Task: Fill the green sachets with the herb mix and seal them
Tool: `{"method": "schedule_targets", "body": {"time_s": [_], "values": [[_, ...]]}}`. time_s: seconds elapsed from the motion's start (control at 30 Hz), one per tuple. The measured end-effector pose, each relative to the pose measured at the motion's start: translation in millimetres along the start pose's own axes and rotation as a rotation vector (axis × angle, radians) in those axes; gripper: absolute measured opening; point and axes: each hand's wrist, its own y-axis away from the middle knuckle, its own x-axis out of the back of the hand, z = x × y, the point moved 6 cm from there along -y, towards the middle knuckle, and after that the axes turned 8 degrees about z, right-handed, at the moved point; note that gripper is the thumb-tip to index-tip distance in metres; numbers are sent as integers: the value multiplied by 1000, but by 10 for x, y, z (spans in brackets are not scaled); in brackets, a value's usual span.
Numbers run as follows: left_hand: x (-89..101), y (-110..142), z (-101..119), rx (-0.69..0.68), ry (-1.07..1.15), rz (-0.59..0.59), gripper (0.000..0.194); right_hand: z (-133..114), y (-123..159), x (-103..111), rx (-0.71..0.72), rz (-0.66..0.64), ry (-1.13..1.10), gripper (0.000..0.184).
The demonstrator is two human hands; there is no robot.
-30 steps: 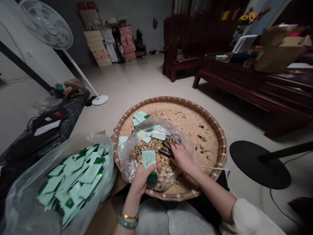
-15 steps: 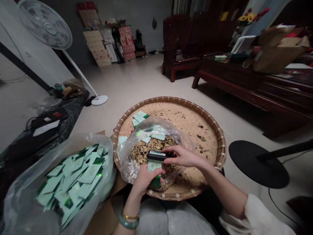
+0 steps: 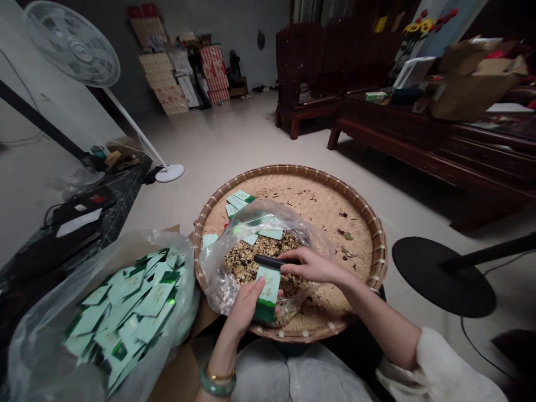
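Observation:
My left hand [image 3: 250,301] pinches a pale green sachet [image 3: 269,285] with a darker green lower end and printed characters on its face. Across the sachet's top edge lies a black handheld bag sealer [image 3: 269,261], gripped by my right hand [image 3: 307,265]. Both hands are over an open clear plastic bag [image 3: 218,279] of dried, loose yellowish-brown and dark bits [image 3: 288,243]. Several more sachets [image 3: 272,234] rest on the bag's contents. The bag sits in a round woven bamboo tray [image 3: 288,168], where a small stack of sachets [image 3: 238,200] lies toward the far left.
At the left stands a large clear bag [image 3: 46,329] heaped with green sachets [image 3: 146,296]. A white fan [image 3: 168,172] is beyond it. To the right are a black round stand base [image 3: 441,276] and a dark wooden table [image 3: 419,139]. Boxes [image 3: 163,84] are stacked by the back wall.
The sealer has tilted so its narrow dark side faces up. The sachet's printed face now shows more fully, and my left thumb lies along its left edge. The camera view has shifted slightly.

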Motion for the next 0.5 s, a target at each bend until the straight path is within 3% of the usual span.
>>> {"method": "schedule_targets", "body": {"time_s": [0.13, 0.3, 0.4, 0.5], "values": [[-25, 20, 28, -19, -6, -11, 62, 124, 14, -35, -146, -83, -207, 38], [-26, 12, 15, -18, 0, -13, 62, 137, 55, 24, -172, -91, -286, 43], [13, -5, 3, -14, -4, 10, 62, 141, 78, 118, -170, -53, -240, 46], [19, -12, -12, 5, -16, 10, 63, 86, 86, 146, -60, -48, -53, 41]]}}
